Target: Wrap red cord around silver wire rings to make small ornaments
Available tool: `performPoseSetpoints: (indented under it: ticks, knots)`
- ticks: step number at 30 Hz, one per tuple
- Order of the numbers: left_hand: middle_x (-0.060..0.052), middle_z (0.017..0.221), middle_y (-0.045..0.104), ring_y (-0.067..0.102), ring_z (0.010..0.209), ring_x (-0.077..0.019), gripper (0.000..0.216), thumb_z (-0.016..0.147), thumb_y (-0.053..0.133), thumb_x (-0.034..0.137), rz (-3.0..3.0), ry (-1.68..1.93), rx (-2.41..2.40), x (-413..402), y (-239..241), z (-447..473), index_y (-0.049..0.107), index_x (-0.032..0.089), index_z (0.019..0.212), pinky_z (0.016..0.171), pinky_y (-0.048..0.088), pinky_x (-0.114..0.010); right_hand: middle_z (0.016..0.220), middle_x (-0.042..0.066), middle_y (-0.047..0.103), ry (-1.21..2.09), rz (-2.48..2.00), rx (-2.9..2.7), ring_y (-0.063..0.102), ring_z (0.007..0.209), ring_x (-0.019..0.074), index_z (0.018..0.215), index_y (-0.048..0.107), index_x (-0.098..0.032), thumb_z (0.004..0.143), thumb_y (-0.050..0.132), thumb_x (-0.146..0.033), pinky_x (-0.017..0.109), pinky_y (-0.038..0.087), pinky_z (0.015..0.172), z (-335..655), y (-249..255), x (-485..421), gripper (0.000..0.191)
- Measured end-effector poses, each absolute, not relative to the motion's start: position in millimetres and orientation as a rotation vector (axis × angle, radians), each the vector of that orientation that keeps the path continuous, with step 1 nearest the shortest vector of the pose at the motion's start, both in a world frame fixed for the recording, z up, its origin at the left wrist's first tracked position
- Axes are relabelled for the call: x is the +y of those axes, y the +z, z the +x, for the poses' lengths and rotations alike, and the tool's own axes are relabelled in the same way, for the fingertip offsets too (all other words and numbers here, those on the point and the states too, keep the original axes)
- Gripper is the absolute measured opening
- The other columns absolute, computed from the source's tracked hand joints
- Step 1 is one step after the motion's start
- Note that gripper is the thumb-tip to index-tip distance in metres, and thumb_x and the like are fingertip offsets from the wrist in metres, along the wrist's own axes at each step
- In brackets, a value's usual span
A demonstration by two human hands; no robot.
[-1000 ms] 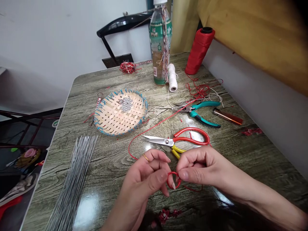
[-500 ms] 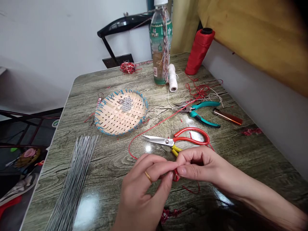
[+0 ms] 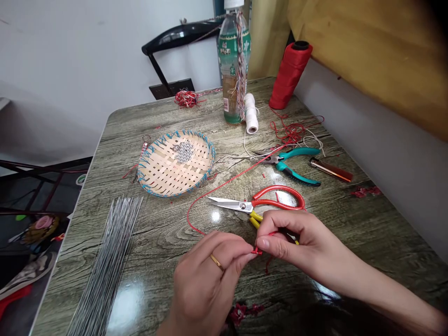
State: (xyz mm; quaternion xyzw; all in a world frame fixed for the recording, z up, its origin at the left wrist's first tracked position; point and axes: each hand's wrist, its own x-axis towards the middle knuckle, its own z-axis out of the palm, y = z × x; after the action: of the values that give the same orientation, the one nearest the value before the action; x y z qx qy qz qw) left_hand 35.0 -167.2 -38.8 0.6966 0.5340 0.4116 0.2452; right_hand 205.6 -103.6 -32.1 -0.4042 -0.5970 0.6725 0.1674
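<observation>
Pinching a small red thread piece (image 3: 257,251) between both hands, low over the bench (image 3: 157,233) just in front of the scissors (image 3: 257,204). Our left hand (image 3: 206,284) has thumb and forefinger pressed together on its left end; our right hand (image 3: 297,238) pinches the other end, its remaining fingers curled. A long red thread (image 3: 224,183) runs back across the bench toward the pliers (image 3: 292,164). Risk as we judge it: the piece is tiny and the grip is fingertip-only, so a hard tug could pop it loose or undo it, and it would vanish among the red scraps (image 3: 245,311) near the bench edge. The shape of the piece is hidden by our fingertips; whether it joins the long thread we cannot tell. Yellow handles (image 3: 257,218) behind the right hand are mostly covered.
</observation>
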Motion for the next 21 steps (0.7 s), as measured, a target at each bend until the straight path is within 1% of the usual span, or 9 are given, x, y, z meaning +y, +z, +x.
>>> performPoseSetpoints:
  ticks: [2, 5, 10, 13, 16, 18, 19, 21]
  knots:
    - [0.002, 0.073, 0.069, 0.064, 0.066, -0.01, 0.019, 0.076, 0.065, 0.004, 1.799, 1.129, 1.438, -168.2, -37.5, 36.7, 0.063, 0.022, 0.081, 0.062, 0.05, -0.019, 0.058, -0.005, 0.04, 1.912, -1.132, -1.701, 0.034, 0.056, 0.0085, 0.066, 0.054, -0.016, 0.081, 0.062, -0.04, 0.022, 0.025, 0.05, 206.4, -32.1, -103.6, 0.03]
    - [0.003, 0.073, 0.068, 0.064, 0.065, -0.0101, 0.019, 0.075, 0.065, 0.004, 1.669, 1.206, 1.392, -169.9, -36.3, 39.6, 0.063, 0.022, 0.078, 0.059, 0.05, -0.019, 0.058, -0.005, 0.039, 1.987, -1.12, -1.648, 0.033, 0.056, 0.0087, 0.065, 0.053, -0.016, 0.081, 0.061, -0.043, 0.022, 0.025, 0.05, 206.0, -34.1, -103.7, 0.033]
    - [0.001, 0.071, 0.065, 0.062, 0.062, -0.011, 0.02, 0.075, 0.064, 0.002, 1.683, 1.269, 1.408, -171.9, -38.1, 41.4, 0.065, 0.022, 0.08, 0.055, 0.049, -0.02, 0.057, -0.005, 0.038, 2.067, -1.101, -1.597, 0.031, 0.055, 0.0083, 0.065, 0.053, -0.016, 0.078, 0.063, -0.045, 0.022, 0.023, 0.049, 202.1, -37.6, -104.5, 0.034]
    - [0.002, 0.072, 0.064, 0.06, 0.063, -0.0104, 0.024, 0.075, 0.064, 0.003, 1.712, 1.249, 1.469, -172.8, -40.3, 41.3, 0.065, 0.022, 0.089, 0.057, 0.048, -0.02, 0.057, -0.005, 0.039, 2.048, -1.095, -1.611, 0.033, 0.055, 0.0085, 0.066, 0.054, -0.016, 0.078, 0.063, -0.047, 0.022, 0.024, 0.049, 201.1, -38.7, -104.8, 0.034]
    - [0.002, 0.074, 0.062, 0.059, 0.063, -0.0091, 0.029, 0.076, 0.063, 0.003, 1.749, 1.208, 1.495, -173.1, -41.4, 41.7, 0.066, 0.024, 0.096, 0.056, 0.046, -0.019, 0.058, -0.005, 0.041, 2.024, -1.102, -1.651, 0.035, 0.055, 0.0088, 0.067, 0.055, -0.016, 0.08, 0.061, -0.046, 0.022, 0.026, 0.049, 201.5, -40.3, -104.9, 0.034]
    - [0.002, 0.073, 0.06, 0.058, 0.062, -0.0092, 0.025, 0.077, 0.062, 0.003, 1.716, 1.198, 1.485, -172.7, -41.1, 42.0, 0.067, 0.024, 0.091, 0.056, 0.045, -0.019, 0.061, -0.003, 0.044, 1.958, -1.101, -1.742, 0.039, 0.058, 0.0096, 0.068, 0.056, -0.016, 0.083, 0.059, -0.042, 0.022, 0.029, 0.051, 201.4, -41.8, -105.3, 0.03]
    - [0.002, 0.073, 0.06, 0.058, 0.064, -0.0097, 0.024, 0.078, 0.061, 0.003, 1.68, 1.214, 1.485, -172.4, -40.7, 42.2, 0.067, 0.023, 0.088, 0.057, 0.045, -0.02, 0.064, -0.002, 0.047, 1.866, -1.105, -1.805, 0.043, 0.062, 0.0106, 0.071, 0.059, -0.016, 0.084, 0.058, -0.037, 0.023, 0.032, 0.054, 201.1, -42.5, -105.8, 0.025]
    - [0.002, 0.074, 0.06, 0.058, 0.068, -0.0109, 0.022, 0.078, 0.06, 0.003, 1.585, 1.265, 1.516, -171.5, -40.1, 42.4, 0.065, 0.023, 0.083, 0.061, 0.046, -0.021, 0.078, 0.001, 0.053, 1.555, -1.139, -1.911, 0.048, 0.073, 0.0131, 0.084, 0.062, -0.017, 0.085, 0.058, -0.026, 0.024, 0.036, 0.063, 200.1, -43.5, -107.8, 0.01]
